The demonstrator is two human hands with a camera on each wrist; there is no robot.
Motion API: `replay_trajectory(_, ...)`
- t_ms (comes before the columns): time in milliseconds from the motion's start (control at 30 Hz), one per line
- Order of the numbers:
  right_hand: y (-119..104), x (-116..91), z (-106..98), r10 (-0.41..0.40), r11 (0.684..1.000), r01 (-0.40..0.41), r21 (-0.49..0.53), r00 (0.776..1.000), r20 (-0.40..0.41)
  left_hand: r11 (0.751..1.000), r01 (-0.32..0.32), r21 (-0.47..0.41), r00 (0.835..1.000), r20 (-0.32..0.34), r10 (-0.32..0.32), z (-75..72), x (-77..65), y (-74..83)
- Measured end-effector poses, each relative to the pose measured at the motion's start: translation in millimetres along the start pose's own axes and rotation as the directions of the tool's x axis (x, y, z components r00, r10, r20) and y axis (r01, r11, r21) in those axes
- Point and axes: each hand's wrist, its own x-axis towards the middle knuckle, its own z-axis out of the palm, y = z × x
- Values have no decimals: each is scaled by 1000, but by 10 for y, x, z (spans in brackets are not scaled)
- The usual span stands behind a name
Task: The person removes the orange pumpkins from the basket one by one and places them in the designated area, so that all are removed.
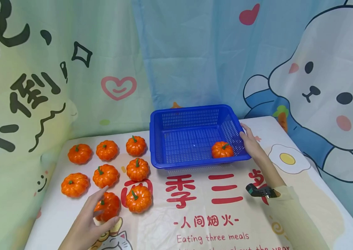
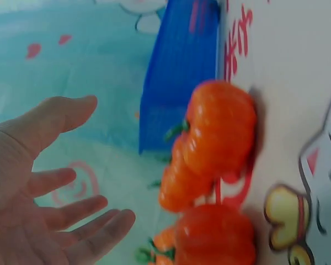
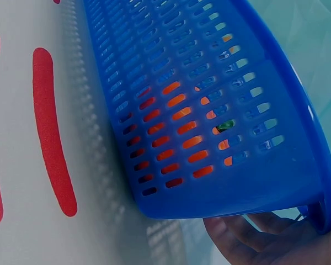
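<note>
My left hand (image 1: 84, 224) is at the near left of the table, its fingers spread and holding nothing. It partly covers the nearest small orange pumpkin (image 1: 111, 205); whether they touch I cannot tell. In the left wrist view the spread left hand (image 2: 55, 204) appears apart from the pumpkins (image 2: 223, 127). My right hand (image 1: 249, 140) grips the right rim of a blue plastic basket (image 1: 192, 165). One pumpkin (image 1: 222, 150) sits in the basket's near right corner. In the right wrist view, fingers of the right hand (image 3: 248, 240) curl under the basket's rim.
Several more orange pumpkins with green stems, such as one at the back (image 1: 80, 153) and one nearer the middle (image 1: 138, 198), stand in rough rows left of the basket. A printed cloth (image 1: 207, 218) covers the table. Patterned curtains (image 1: 182, 52) hang behind it.
</note>
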Motion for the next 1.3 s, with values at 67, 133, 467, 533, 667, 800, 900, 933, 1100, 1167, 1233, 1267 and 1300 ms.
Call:
replay_trajectory(67,-4,-6,-2,-3,1000,3,-1,1000,-3,999,-46,-9,999,7,46,40,6,80)
replay_trajectory(133,-9,-14,-2,-10,1000,10,1,1000,-5,995,-100,-30,995,25,100,96,15,159)
replay_trajectory(467,-10,-25,24,-16,1000,17,7,1000,-2,972,-225,-70,933,270,236,424,123,477)
replay_trajectory(533,-4,-20,26,-23,1000,23,14,1000,-1,964,-257,-62,918,296,264,457,163,525)
replay_trajectory(667,3,-18,24,-28,999,28,21,1000,-2,939,-339,-59,880,332,339,492,282,631)
replay_trajectory(800,-1,-20,11,-32,999,32,17,999,-7,906,-413,-92,828,376,416,483,459,817)
replay_trajectory(900,1,-27,3,-35,999,35,16,999,-10,881,-466,-81,790,411,456,437,627,1040)
replay_trajectory(933,1,-30,2,-35,999,35,13,999,-11,871,-487,-64,779,419,466,412,692,1127)
replay_trajectory(1100,7,-39,3,-33,999,34,18,999,-8,800,-600,-13,716,437,544,315,1141,1541)
replay_trajectory(1167,7,-41,6,-29,999,29,22,1000,-7,774,-633,-1,694,442,568,311,1370,1678)
replay_trajectory(1233,3,-37,7,-29,999,29,23,1000,-6,767,-642,7,688,447,571,328,1613,1799)
replay_trajectory(1267,-3,-33,10,-29,999,29,23,1000,-6,769,-640,15,690,451,566,338,1736,1853)
replay_trajectory(1300,-11,-29,14,-28,999,28,20,1000,-6,773,-634,14,693,453,561,352,1864,1897)
